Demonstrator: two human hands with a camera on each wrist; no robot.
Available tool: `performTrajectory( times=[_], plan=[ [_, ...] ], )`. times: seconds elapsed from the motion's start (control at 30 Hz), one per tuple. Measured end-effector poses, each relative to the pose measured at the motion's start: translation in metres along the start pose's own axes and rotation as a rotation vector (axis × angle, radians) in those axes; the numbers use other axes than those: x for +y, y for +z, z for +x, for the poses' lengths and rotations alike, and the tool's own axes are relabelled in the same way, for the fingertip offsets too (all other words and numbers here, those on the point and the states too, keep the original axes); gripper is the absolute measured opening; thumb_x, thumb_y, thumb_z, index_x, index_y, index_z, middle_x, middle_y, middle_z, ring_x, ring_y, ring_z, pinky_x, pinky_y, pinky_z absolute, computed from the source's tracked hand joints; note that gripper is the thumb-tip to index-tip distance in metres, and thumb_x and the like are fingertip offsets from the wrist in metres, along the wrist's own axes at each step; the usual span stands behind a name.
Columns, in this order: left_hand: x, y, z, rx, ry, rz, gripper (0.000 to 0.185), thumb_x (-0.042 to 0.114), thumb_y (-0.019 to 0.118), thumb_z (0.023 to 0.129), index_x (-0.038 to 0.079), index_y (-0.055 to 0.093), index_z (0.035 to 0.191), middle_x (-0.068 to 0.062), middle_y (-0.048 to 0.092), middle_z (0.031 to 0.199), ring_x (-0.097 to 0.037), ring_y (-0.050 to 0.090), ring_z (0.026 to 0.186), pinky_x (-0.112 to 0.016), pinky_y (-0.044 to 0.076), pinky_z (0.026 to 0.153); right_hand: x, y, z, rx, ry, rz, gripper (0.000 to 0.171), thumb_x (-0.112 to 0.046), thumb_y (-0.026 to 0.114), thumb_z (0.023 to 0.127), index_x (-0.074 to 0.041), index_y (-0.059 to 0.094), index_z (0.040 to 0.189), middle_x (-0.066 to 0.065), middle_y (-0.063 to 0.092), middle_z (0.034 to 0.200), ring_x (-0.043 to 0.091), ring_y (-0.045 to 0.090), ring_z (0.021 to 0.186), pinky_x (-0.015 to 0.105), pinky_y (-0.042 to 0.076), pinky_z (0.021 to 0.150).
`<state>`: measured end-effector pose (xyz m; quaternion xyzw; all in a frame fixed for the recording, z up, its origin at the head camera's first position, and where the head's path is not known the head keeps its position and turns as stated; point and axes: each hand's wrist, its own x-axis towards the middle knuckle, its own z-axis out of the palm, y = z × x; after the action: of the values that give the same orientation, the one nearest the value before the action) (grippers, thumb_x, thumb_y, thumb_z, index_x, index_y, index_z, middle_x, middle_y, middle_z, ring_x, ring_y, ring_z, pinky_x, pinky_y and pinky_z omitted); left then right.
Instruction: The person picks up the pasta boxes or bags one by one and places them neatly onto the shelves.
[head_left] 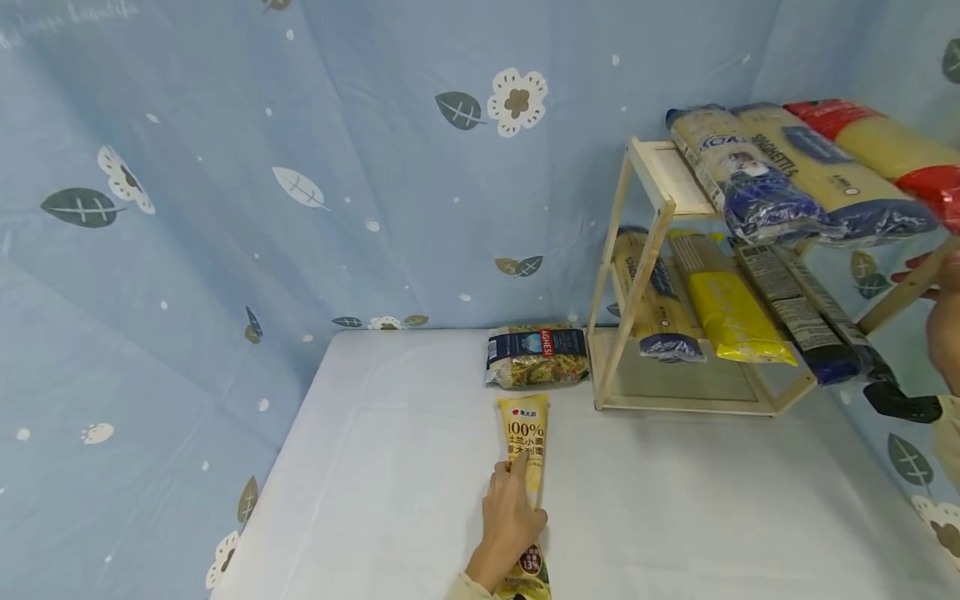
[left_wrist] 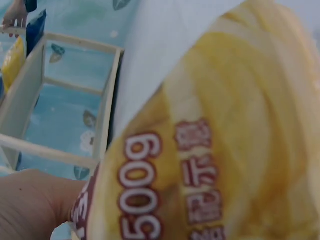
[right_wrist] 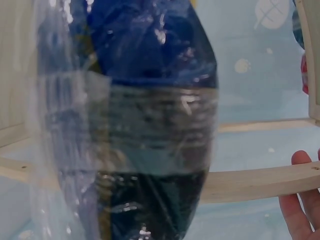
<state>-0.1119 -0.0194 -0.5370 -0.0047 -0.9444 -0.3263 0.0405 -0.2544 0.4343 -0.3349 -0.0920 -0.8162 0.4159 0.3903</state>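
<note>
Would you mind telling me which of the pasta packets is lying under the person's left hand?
It is the long yellow packet printed with "100%", lying on the white table under the left hand; all other packets sit on the wooden rack or beside it.

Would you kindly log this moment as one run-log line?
left hand: rests on yellow pasta pack on table | right hand: touching rack rail | rack: pasta packs on both shelves

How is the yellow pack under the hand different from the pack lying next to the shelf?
The yellow pack is long and thin; the Agnesi pack is short and fat. The yellow pack points away from the person, while the Agnesi pack lies sideways. The left hand rests on the yellow pack; nothing touches the Agnesi pack. Both lie flat on the white table.
</note>
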Motion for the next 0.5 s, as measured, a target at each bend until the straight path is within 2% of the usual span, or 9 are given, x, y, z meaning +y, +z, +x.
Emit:
performTrajectory(
  times=[0.13,0.27,0.37,0.5],
  plan=[
    [0.009,0.002,-0.009,-0.033,-0.033,-0.100,0.086,-0.007,0.076,0.055,0.008,0.051,0.135,-0.022,0.051,0.115,-0.025,0.056,0.078,-0.029,0.047,0.050,0.004,0.001,0.001,0.032,-0.071,0.041,0.031,-0.019,0.032,0.106,-0.020,0.051,0.130,-0.026,0.050,0.094,-0.014,0.048,0.074,0.012,0.042,0.081],
    [0.019,0.003,-0.018,-0.072,-0.060,-0.188,0.088,-0.008,0.074,0.056,0.013,0.048,0.138,-0.020,0.046,0.123,-0.021,0.055,0.073,-0.022,0.042,0.046,0.002,0.003,0.001,0.038,-0.071,0.053,0.031,-0.019,0.034,0.105,-0.019,0.053,0.129,-0.025,0.050,0.094,-0.013,0.049,0.075,0.012,0.042,0.081],
    [0.028,0.003,-0.024,-0.107,-0.068,-0.233,0.090,-0.008,0.074,0.056,0.015,0.047,0.139,-0.020,0.045,0.125,-0.019,0.054,0.072,-0.019,0.041,0.045,0.000,0.002,0.001,0.032,-0.034,0.019,0.032,-0.022,0.032,0.106,-0.022,0.050,0.132,-0.026,0.049,0.093,-0.014,0.047,0.075,0.013,0.042,0.086],
    [0.041,0.001,-0.031,-0.146,-0.068,-0.258,0.090,-0.009,0.075,0.056,0.018,0.047,0.138,-0.017,0.045,0.123,-0.016,0.052,0.072,-0.020,0.041,0.046,-0.002,-0.002,0.001,0.005,0.080,-0.017,0.033,-0.029,0.031,0.106,-0.026,0.048,0.133,-0.027,0.047,0.091,-0.015,0.046,0.073,0.014,0.039,0.092]
  ],
)
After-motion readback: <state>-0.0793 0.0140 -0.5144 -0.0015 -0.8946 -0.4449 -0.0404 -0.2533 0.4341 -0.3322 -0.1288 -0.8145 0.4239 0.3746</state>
